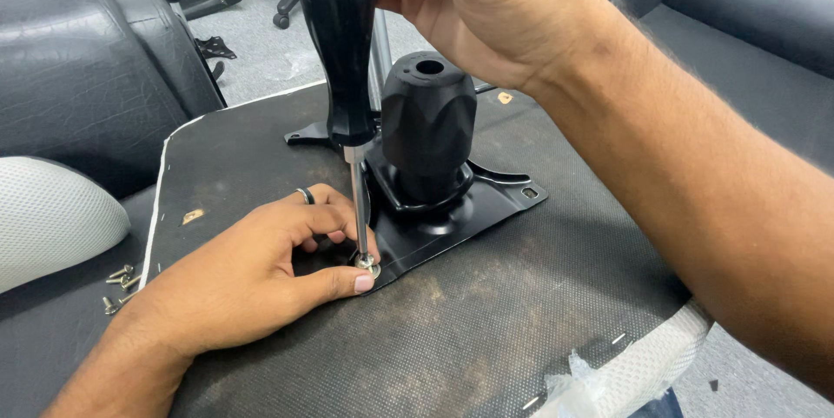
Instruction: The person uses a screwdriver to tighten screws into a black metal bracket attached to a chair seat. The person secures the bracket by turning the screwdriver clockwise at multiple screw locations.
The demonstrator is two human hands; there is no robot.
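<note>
Right hand: closed around the top of the screwdriver; fingers wrapped over the handle's upper end, fingertips cut off by the top edge; forearm running out at the lower right.
Screwdriver: upright; thick black ribbed handle, thin metal shaft below, tip set down on the screw.
Left hand: resting on the chair seat underside; thumb and forefinger pinched about the foot of the shaft, just at the screw; dark ring on one finger; other fingers curled under and partly hidden.
Screw: silver, with a washer, at the near corner of the black metal plate; head covered by the screwdriver tip, so its type not to be made out.
Black metal plate: lying flat on the seat underside; black cylinder with a hole in its top standing at its middle; far side hidden behind handle and cylinder.
Seat underside: dark woven fabric, scuffed, white edge at left; near edge cut off.
Loose screws: small heap at far left, well apart from the plate; count unclear.
Surroundings: black padded chair parts at left and upper right, grey mesh piece at left edge, torn white wrapping at lower right.
</note>
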